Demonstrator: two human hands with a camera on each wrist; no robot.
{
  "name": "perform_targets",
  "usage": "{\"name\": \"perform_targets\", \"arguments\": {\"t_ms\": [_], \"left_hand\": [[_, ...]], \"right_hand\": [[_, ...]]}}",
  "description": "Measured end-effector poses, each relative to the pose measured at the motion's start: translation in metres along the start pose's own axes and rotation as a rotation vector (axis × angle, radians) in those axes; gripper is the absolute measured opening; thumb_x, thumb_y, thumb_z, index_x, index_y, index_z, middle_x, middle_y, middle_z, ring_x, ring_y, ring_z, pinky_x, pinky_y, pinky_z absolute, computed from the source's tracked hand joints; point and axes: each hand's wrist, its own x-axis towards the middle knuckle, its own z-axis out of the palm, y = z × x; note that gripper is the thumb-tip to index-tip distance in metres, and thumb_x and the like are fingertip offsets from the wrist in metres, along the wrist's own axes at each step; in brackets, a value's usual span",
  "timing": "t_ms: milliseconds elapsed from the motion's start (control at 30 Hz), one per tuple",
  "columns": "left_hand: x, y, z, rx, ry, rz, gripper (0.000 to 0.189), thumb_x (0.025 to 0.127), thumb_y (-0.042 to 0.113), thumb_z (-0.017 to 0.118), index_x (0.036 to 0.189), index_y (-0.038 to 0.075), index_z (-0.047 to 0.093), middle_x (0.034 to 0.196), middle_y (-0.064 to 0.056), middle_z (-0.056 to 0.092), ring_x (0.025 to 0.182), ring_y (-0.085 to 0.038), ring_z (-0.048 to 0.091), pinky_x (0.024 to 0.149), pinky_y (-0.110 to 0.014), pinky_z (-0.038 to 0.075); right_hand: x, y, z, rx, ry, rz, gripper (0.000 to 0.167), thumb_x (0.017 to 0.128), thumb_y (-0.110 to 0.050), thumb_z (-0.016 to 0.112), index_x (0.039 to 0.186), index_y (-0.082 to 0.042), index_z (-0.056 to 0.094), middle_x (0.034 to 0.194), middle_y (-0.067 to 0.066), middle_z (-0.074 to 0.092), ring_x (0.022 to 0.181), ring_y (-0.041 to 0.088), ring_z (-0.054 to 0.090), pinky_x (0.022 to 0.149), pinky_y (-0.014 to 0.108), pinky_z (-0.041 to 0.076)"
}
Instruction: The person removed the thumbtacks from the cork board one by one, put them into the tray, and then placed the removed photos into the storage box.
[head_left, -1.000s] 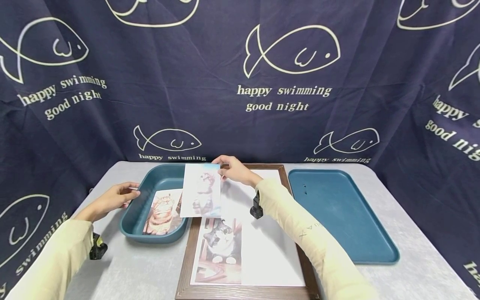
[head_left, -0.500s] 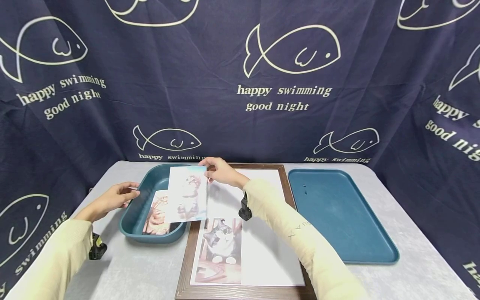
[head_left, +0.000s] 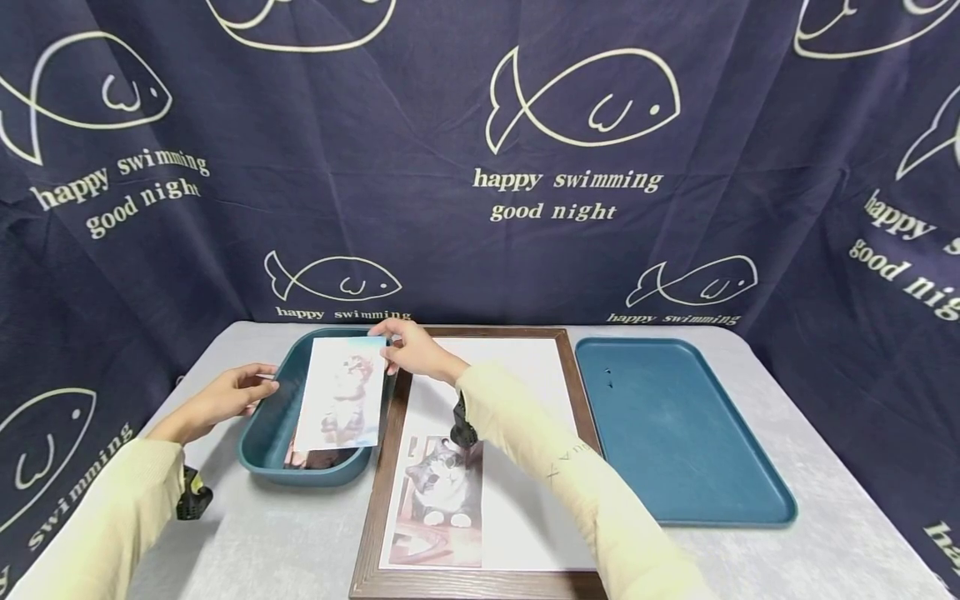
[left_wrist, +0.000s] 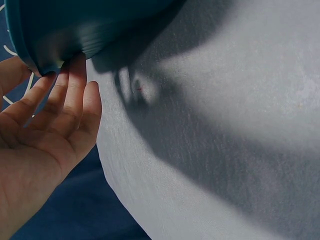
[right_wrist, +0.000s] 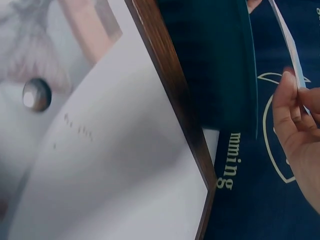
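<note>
My right hand (head_left: 415,350) pinches the top right corner of a pale cat photo (head_left: 342,392) between thumb and fingers. The photo hangs tilted over the teal bin (head_left: 258,467), covering most of the cat photo (head_left: 322,459) lying inside it. Seen edge-on in the right wrist view, the held photo (right_wrist: 290,45) is thin and slightly bent. My left hand (head_left: 225,396) has its relaxed fingertips against the bin's outer left side, just under the rim in the left wrist view. Another photo, of a grey-and-white cat (head_left: 442,500), lies in the lower left of a brown frame (head_left: 378,500).
A white backing sheet (head_left: 536,508) fills the wooden frame. To its right is a shallow teal tray (head_left: 686,425) with two small dark marks. All rest on a grey table (head_left: 292,542), and a navy fish-print curtain (head_left: 450,250) hangs close behind.
My right hand has carried the pale cat photo leftward from the bin's right edge to above the bin, covering more of the photo inside. My left hand stays on the bin's side.
</note>
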Motion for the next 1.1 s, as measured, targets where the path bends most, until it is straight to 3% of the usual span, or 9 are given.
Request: {"name": "perform_targets", "arguments": {"t_ms": [100,233,400,667,867,967,1100], "left_hand": [[0.0,0.0,0.0,0.002,0.001,-0.002,0.056,0.094,0.029,0.048,0.132,-0.009,0.033,0.116,-0.023,0.052,0.083,-0.009,0.051,0.067,-0.025,0.047],[0.001,-0.001,0.0,0.003,0.005,-0.003,0.055,0.094,0.028,0.048,0.132,-0.009,0.033,0.116,-0.023,0.052,0.082,-0.009,0.051,0.066,-0.025,0.047],[0.0,-0.001,0.0,0.009,0.012,0.003,0.055,0.094,0.027,0.049,0.131,-0.01,0.034,0.115,-0.024,0.052,0.08,-0.008,0.05,0.065,-0.024,0.047],[0.0,0.001,0.0,0.018,0.009,0.006,0.055,0.094,0.028,0.048,0.132,-0.01,0.034,0.112,-0.022,0.054,0.081,-0.009,0.05,0.066,-0.025,0.046],[0.0,0.001,0.0,0.021,0.009,0.001,0.055,0.094,0.029,0.048,0.132,-0.01,0.034,0.115,-0.025,0.053,0.083,-0.01,0.05,0.067,-0.026,0.046],[0.0,0.001,0.0,0.02,0.009,0.001,0.055,0.094,0.028,0.048,0.132,-0.01,0.034,0.115,-0.025,0.053,0.083,-0.01,0.05,0.067,-0.026,0.046],[-0.001,0.001,0.0,0.013,0.003,-0.005,0.056,0.095,0.029,0.048,0.133,-0.01,0.032,0.114,-0.024,0.052,0.082,-0.009,0.049,0.067,-0.025,0.046]], "right_hand": [[0.002,-0.002,0.004,0.006,0.028,0.002,0.032,0.087,0.009,0.046,0.116,-0.001,0.054,0.1,0.011,0.049,0.061,0.013,0.056,0.062,0.027,0.054],[0.004,-0.008,0.011,0.008,0.083,0.045,0.034,0.087,0.01,0.046,0.118,0.0,0.053,0.106,0.017,0.049,0.061,0.02,0.057,0.065,0.032,0.054],[0.007,-0.008,0.02,-0.074,0.123,0.065,0.033,0.088,0.008,0.048,0.119,-0.001,0.053,0.108,0.018,0.05,0.059,0.023,0.057,0.062,0.033,0.054],[0.005,-0.006,0.03,-0.238,0.08,0.057,0.034,0.089,0.005,0.047,0.121,-0.005,0.053,0.109,0.013,0.049,0.063,0.015,0.056,0.052,0.019,0.045],[0.003,-0.009,0.033,-0.362,0.057,0.057,0.032,0.09,0.0,0.049,0.12,-0.009,0.054,0.113,0.01,0.054,0.061,0.007,0.047,0.057,0.015,0.038],[0.004,-0.009,0.034,-0.418,0.051,0.061,0.032,0.089,-0.001,0.049,0.119,-0.009,0.056,0.117,0.008,0.056,0.068,0.008,0.05,0.064,0.016,0.04],[0.004,-0.01,0.034,-0.451,0.036,0.075,0.033,0.089,0.0,0.049,0.12,-0.008,0.056,0.122,0.005,0.057,0.094,0.013,0.059,0.077,0.017,0.044]]}}
